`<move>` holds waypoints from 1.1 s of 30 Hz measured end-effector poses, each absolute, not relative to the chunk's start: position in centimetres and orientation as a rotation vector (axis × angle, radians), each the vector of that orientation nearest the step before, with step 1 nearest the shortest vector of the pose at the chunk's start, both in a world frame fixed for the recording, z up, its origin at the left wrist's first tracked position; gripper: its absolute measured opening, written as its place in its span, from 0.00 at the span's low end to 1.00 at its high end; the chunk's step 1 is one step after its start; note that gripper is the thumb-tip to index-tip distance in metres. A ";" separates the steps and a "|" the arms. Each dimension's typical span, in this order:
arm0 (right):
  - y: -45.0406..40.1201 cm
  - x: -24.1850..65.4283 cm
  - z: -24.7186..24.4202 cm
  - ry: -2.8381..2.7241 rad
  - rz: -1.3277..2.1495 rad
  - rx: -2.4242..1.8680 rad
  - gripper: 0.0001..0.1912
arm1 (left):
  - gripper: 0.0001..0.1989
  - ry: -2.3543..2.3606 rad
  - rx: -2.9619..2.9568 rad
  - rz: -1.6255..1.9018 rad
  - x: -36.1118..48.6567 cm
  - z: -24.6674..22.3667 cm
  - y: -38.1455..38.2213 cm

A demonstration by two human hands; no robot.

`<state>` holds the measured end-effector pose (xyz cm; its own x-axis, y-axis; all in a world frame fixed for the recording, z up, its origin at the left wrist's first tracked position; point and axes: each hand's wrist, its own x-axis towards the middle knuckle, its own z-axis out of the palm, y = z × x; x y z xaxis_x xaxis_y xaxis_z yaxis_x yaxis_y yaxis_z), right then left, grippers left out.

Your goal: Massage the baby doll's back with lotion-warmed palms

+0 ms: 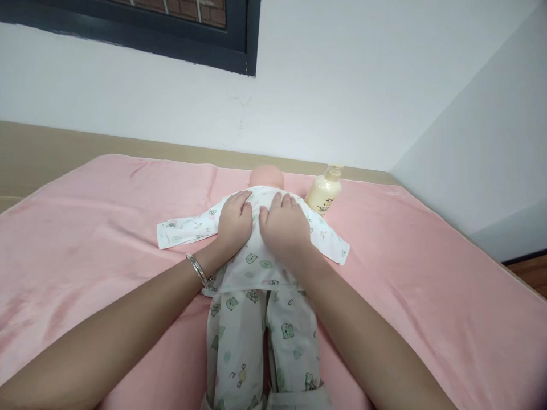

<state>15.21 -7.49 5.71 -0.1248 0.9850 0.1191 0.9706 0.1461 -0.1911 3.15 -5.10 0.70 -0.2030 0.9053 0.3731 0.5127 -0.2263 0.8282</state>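
A bald baby doll (268,176) lies stretched out in a white two-piece outfit printed with small green animals. Its head points away from me and its sleeves spread to both sides. My left hand (236,222) rests flat on the left side of the doll's upper body, fingers out and thumb toward the middle. On the other side, my right hand (285,225) lies flat the same way, the two thumbs a little apart. Both hands press on the white printed top (256,267) and grip nothing. The printed trousers (241,341) extend toward me between my forearms.
A cream-coloured pump bottle (325,191) stands just beyond the doll's right-hand sleeve. Under everything is a pink blanket (115,228) with soft creases. A wooden edge (171,148) runs along the white wall at the back, below a dark window frame (192,48).
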 end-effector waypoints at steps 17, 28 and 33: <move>-7.8 15.0 5.6 -2.233 0.060 -1.928 0.36 | 0.27 1.696 1.785 1.376 3.1 0.1 -4.5; -2.9 19.7 5.0 -2.207 0.360 -1.661 0.37 | 0.27 1.818 2.196 1.178 4.1 0.7 -5.5; -5.2 17.8 5.9 -2.167 0.235 -1.809 0.34 | 0.29 1.827 2.235 1.033 4.7 1.8 -6.2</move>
